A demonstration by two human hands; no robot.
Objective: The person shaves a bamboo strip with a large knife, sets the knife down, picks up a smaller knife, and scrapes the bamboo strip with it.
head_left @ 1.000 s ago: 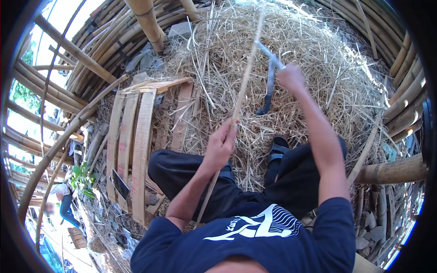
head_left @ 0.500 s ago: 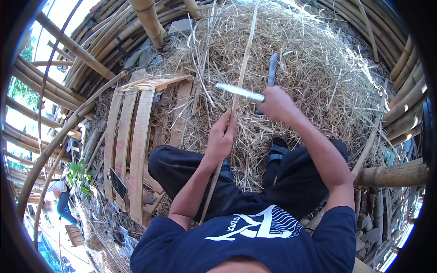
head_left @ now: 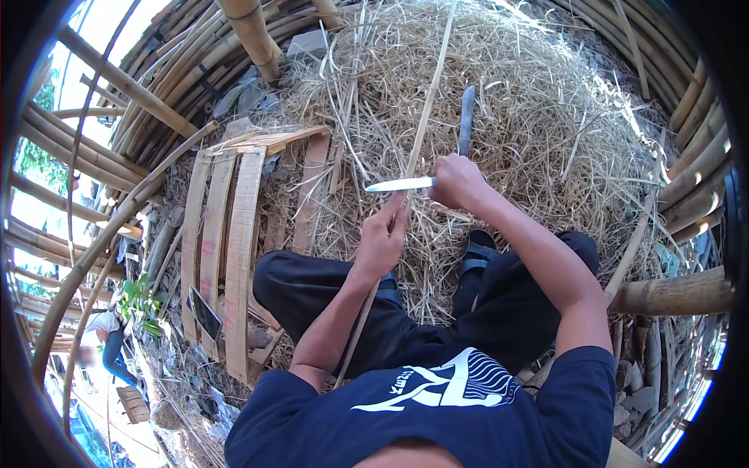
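Note:
A long, thin bamboo strip (head_left: 428, 105) runs from beside my lap up over the shavings. My left hand (head_left: 382, 238) is closed around it at about its middle. My right hand (head_left: 458, 183) grips a knife (head_left: 396, 186), whose bright blade lies crosswise over the strip just above my left fingers. The knife's handle is mostly hidden in my fist. Beyond my right hand a second, darker blade (head_left: 466, 121) lies on the shavings, its lower end hidden behind the hand.
Pale shavings (head_left: 538, 148) cover the ground before my legs. A slatted wooden crate (head_left: 243, 234) stands at the left, with a phone-like dark slab (head_left: 204, 313) leaning on it. Bamboo poles (head_left: 671, 295) surround the spot. Another person (head_left: 109, 343) is far left.
My right hand has brought the knife down along the strip towards my left hand. The strip's far end has shifted slightly right. My left hand has stayed nearly in place.

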